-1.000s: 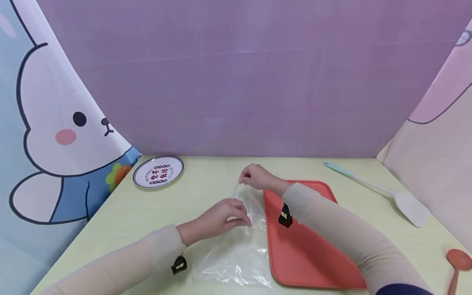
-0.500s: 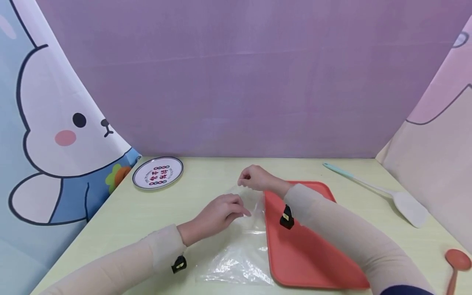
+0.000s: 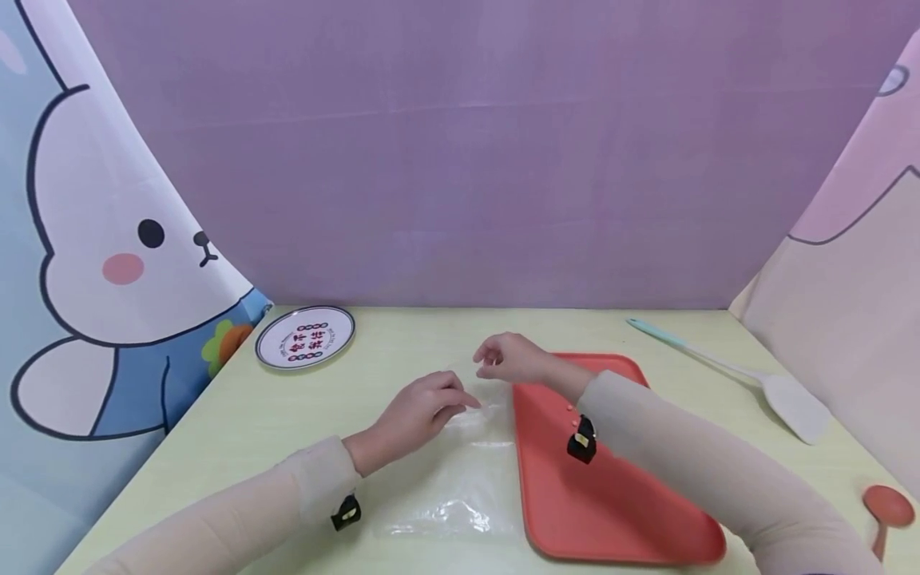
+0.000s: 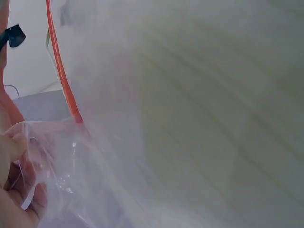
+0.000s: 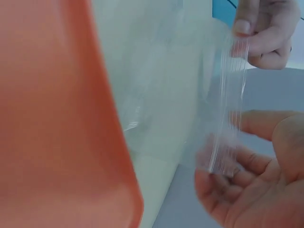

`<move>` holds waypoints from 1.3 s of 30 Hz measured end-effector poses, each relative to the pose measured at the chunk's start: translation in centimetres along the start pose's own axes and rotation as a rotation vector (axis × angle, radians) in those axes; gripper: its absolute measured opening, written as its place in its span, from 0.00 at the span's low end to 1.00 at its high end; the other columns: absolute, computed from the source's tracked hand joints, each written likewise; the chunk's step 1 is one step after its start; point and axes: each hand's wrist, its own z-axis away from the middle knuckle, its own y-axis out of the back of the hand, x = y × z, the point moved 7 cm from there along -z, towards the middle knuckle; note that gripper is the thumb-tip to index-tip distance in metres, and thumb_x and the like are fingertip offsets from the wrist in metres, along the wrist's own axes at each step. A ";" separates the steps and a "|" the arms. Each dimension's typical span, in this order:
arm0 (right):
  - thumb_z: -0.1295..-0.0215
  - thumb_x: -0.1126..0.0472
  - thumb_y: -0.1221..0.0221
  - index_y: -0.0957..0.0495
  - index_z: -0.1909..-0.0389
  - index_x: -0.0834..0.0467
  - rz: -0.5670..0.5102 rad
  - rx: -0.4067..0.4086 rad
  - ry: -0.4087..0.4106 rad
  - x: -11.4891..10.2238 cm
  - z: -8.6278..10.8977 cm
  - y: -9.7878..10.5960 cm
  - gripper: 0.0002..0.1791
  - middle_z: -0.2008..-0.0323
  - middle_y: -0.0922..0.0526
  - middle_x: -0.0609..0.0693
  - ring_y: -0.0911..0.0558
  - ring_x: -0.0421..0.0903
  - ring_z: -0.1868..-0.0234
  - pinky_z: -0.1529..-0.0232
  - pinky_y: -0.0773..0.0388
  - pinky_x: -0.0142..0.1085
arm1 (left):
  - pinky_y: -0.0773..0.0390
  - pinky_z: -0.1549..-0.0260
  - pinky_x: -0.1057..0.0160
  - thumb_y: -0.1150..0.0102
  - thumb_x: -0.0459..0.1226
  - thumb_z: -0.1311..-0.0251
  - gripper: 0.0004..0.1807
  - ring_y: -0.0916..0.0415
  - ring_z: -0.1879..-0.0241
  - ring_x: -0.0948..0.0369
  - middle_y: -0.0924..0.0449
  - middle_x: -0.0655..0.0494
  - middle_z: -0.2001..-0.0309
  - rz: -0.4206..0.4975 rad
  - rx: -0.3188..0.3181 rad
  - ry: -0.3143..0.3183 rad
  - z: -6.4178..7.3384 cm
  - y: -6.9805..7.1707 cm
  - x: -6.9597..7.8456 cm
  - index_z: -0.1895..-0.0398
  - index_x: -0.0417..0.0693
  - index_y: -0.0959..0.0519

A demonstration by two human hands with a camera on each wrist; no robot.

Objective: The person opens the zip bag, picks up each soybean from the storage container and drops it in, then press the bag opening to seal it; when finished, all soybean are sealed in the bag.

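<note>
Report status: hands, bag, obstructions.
Left hand pinching clear bag at ridged edge. Right hand at same edge, loosely curved. Red tray alongside, seemingly not blocking.

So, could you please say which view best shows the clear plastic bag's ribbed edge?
The right wrist view: the ribbed edge appears close, its parallel ridges distinct. In the head view it's too faint; left wrist shows the bag without clear ridges.

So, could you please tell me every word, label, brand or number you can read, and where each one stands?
None reads clearly enough to quote.
Plate: red characters in two rows, with tiny curved lettering beside them; too small.
Black piece at the left cuff, black piece at the right cuff: too small to tell.
Transparent bag: no print visible.
</note>
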 end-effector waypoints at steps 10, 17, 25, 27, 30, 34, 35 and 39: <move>0.34 0.61 0.40 0.16 0.64 0.61 -0.073 0.063 -0.140 1.7 2.9 0.1 0.08 0.66 0.14 0.55 0.24 0.42 0.72 0.69 0.26 0.32 | 0.24 0.45 0.55 0.36 0.37 0.39 0.04 0.26 0.49 0.57 0.20 0.57 0.55 0.084 0.061 0.253 0.1 2.0 -3.1 0.65 0.51 0.13; 0.35 0.61 0.39 0.16 0.64 0.61 -0.151 0.122 -0.152 1.4 3.6 -0.2 0.07 0.68 0.16 0.52 0.20 0.51 0.68 0.71 0.22 0.33 | 0.22 0.46 0.51 0.36 0.32 0.41 0.11 0.23 0.44 0.50 0.19 0.48 0.47 0.122 -0.003 0.423 0.6 1.2 -4.3 0.55 0.44 0.15; 0.36 0.64 0.40 0.17 0.66 0.59 -0.139 0.205 -0.088 0.4 4.0 0.4 0.04 0.69 0.17 0.48 0.21 0.40 0.71 0.69 0.21 0.32 | 0.17 0.56 0.56 0.42 0.19 0.47 0.27 0.19 0.50 0.51 0.24 0.49 0.38 0.129 0.025 0.547 1.0 1.3 -4.7 0.42 0.42 0.22; 0.36 0.64 0.41 0.18 0.64 0.61 -0.183 0.216 -0.096 0.3 4.1 0.3 0.05 0.68 0.17 0.50 0.18 0.40 0.70 0.67 0.19 0.32 | 0.16 0.65 0.61 0.45 0.17 0.50 0.31 0.19 0.50 0.51 0.26 0.50 0.37 0.115 0.005 0.540 0.9 1.3 -4.5 0.40 0.42 0.24; 0.35 0.64 0.42 0.20 0.61 0.63 -0.265 0.228 -0.119 0.4 4.2 0.3 0.07 0.65 0.18 0.52 0.15 0.42 0.68 0.63 0.16 0.34 | 0.23 0.77 0.70 0.48 0.14 0.53 0.37 0.20 0.49 0.51 0.29 0.50 0.34 0.101 -0.042 0.522 0.7 1.4 -4.2 0.36 0.44 0.27; 0.34 0.63 0.43 0.22 0.60 0.64 -0.292 0.237 -0.135 0.5 4.4 0.1 0.08 0.64 0.19 0.53 0.15 0.42 0.65 0.62 0.17 0.35 | 0.30 0.80 0.73 0.51 0.12 0.56 0.42 0.21 0.49 0.52 0.34 0.51 0.30 0.077 -0.110 0.481 0.5 1.3 -3.9 0.33 0.44 0.31; 0.33 0.63 0.44 0.22 0.60 0.63 -0.283 0.239 -0.136 0.5 4.5 0.1 0.07 0.65 0.19 0.53 0.16 0.42 0.65 0.62 0.17 0.34 | 0.29 0.80 0.72 0.51 0.12 0.56 0.42 0.21 0.48 0.52 0.35 0.51 0.30 0.067 -0.125 0.468 0.4 1.3 -3.8 0.32 0.44 0.31; 0.34 0.62 0.44 0.22 0.63 0.62 -0.226 0.253 -0.125 0.7 4.6 0.0 0.06 0.67 0.19 0.52 0.20 0.42 0.67 0.67 0.22 0.33 | 0.21 0.69 0.66 0.50 0.14 0.54 0.41 0.21 0.48 0.52 0.34 0.50 0.30 0.043 -0.170 0.436 0.4 1.3 -3.7 0.32 0.45 0.31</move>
